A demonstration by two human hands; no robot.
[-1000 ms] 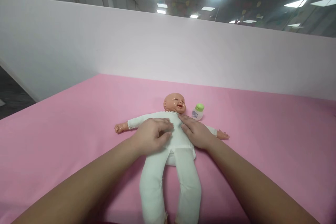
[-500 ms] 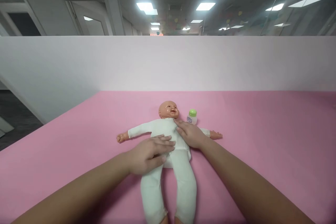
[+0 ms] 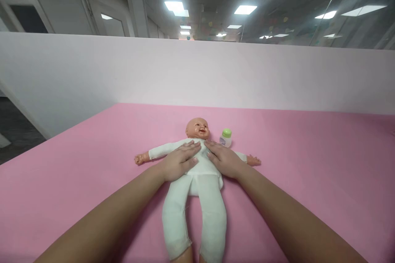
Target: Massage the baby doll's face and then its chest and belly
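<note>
A baby doll (image 3: 194, 185) in a white cloth body lies on its back, head away from me, arms spread out to both sides. My left hand (image 3: 179, 160) rests flat on the left side of its chest, fingers stretched toward the neck. On the right side of the chest lies my right hand (image 3: 225, 158), also flat, with its fingertips just below the doll's chin. Both hands are open and grasp nothing. Beside the doll's head, beyond my right hand, stands a small clear bottle (image 3: 226, 139) with a green cap. The doll's feet are cut off by the lower frame edge.
The doll and bottle are on a pink padded surface (image 3: 296, 160). A white low wall (image 3: 197, 74) runs along its back and left side. Past the wall are a door (image 3: 108, 16), glass panels and ceiling lights. Dark floor (image 3: 18, 127) shows at far left.
My left hand has slid up from the doll's belly to its chest, level with my right hand. The right hand stays in place on the chest. The view has tilted slightly.
</note>
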